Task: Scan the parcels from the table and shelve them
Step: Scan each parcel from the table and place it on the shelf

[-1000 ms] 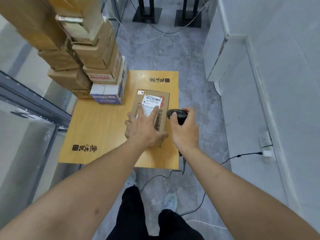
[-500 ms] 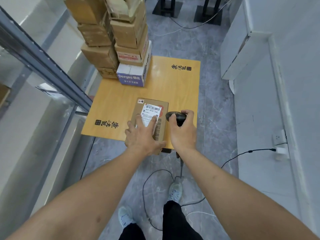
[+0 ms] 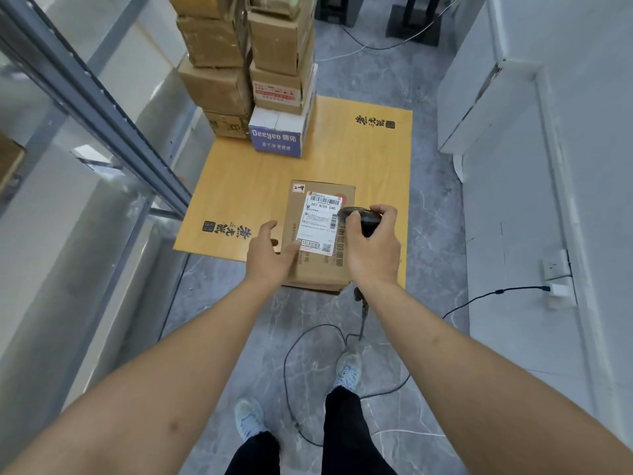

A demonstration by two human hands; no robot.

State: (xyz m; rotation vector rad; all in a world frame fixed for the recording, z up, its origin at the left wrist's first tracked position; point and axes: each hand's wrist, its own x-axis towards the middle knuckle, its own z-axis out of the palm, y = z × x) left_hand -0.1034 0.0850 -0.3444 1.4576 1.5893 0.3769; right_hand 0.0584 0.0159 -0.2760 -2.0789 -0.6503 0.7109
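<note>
right now the person's left hand (image 3: 271,256) sits at the near left corner of a brown cardboard parcel with a white shipping label (image 3: 320,234). its thumb lies on the parcel's top beside the label's lower edge, and its fingers (image 3: 267,231) spread loosely down the left side of the parcel; how firmly they grip i cannot tell. the parcel lies flat at the near edge of the small orange-yellow wooden table (image 3: 376,166), its near end level with or slightly past that edge, barcode facing up.

the right hand (image 3: 373,250) is curled round a black handheld barcode scanner (image 3: 359,217), whose head pokes out just beyond the knuckles and hangs over the right edge of the label. a thin black cable (image 3: 291,371) drops from below that wrist and loops over the grey marbled floor (image 3: 428,234) between the person's pale sneakers.

well beyond both sets of fingertips, at the far left corner of the table, stands a tall stack of brown cardboard boxes (image 3: 219,87), and next to it another stack rests on a white and blue carton printed "deeyeo" (image 3: 277,138). left of the left hand runs a grey metal shelf frame (image 3: 102,108). right of the right hand, on the white wall, a white plug sits in a wall socket (image 3: 556,279).
</note>
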